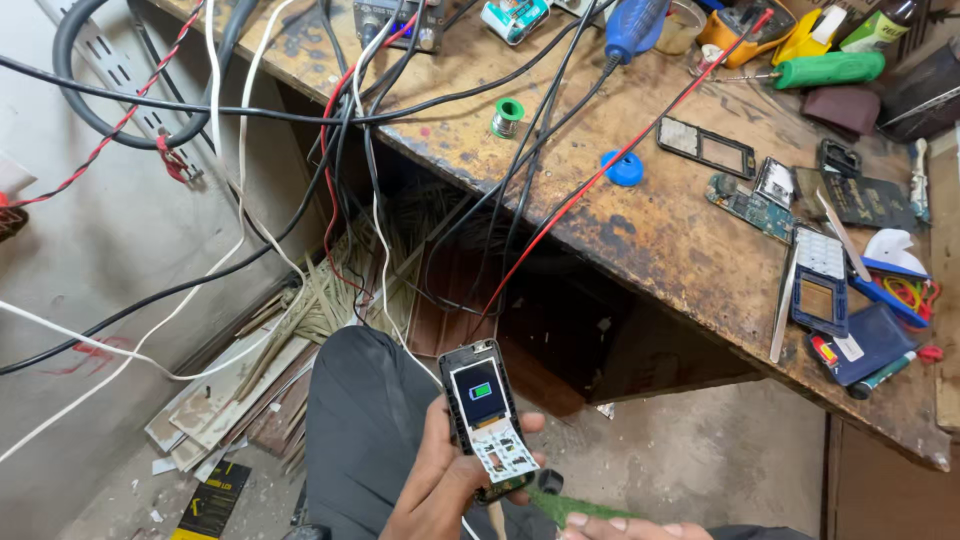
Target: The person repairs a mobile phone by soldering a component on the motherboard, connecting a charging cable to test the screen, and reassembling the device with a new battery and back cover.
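At the upper left of the frame a thick black cable (120, 120) loops against the wall, with thinner red, white and black wires (340, 150) hanging down from the edge of the worn wooden workbench (660, 235). Below them, at lower left, flat offcuts of board (230, 390) lie on the floor. At lower centre the left hand (445, 470) is wrapped around a stripped mobile phone (487, 418), its front cover off, the small screen lit with a green battery symbol and the white keypad board bare beneath; the phone is held upright above the person's dark trouser leg (365, 430). Just right of it, at the bottom edge, the right hand (625, 527) shows only its fingertips, closed on a green-handled tool (545, 500) whose dark tip sits at the phone's lower end. Up on the bench lie a spool of solder (508, 113), a blue round cap (624, 168), a black phone frame (706, 147), a green circuit board (750, 205), a blue phone housing (820, 290) and, at upper right, a green-handled screwdriver (825, 70)
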